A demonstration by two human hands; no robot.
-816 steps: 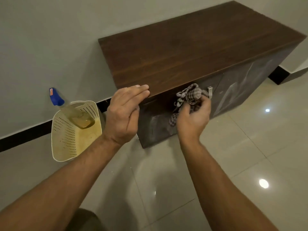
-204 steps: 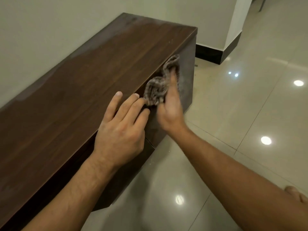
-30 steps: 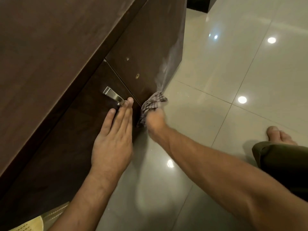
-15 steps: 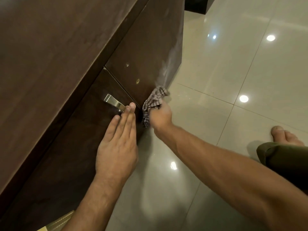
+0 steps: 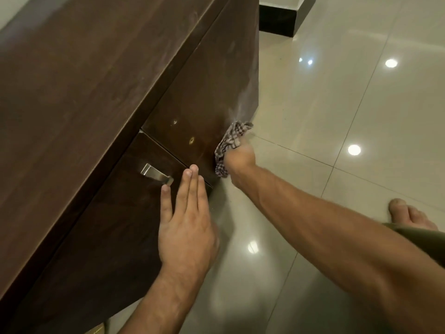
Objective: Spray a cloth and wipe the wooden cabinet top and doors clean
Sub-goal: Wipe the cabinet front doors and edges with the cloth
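The dark wooden cabinet fills the left half of the view, its top seen from above. My right hand grips a bunched checked cloth and holds it against the lower edge of the right door, which shows pale dusty streaks. My left hand lies flat with straight fingers against the left door, fingertips beside the metal handle.
Glossy beige floor tiles spread to the right. My bare foot and a green trouser leg are at the right edge. A black skirting corner stands beyond the cabinet. A yellow scrap shows at the bottom.
My right hand has shifted the cloth slightly up and right along the bottom of the right door. My left hand has stayed flat on the left door by the handle.
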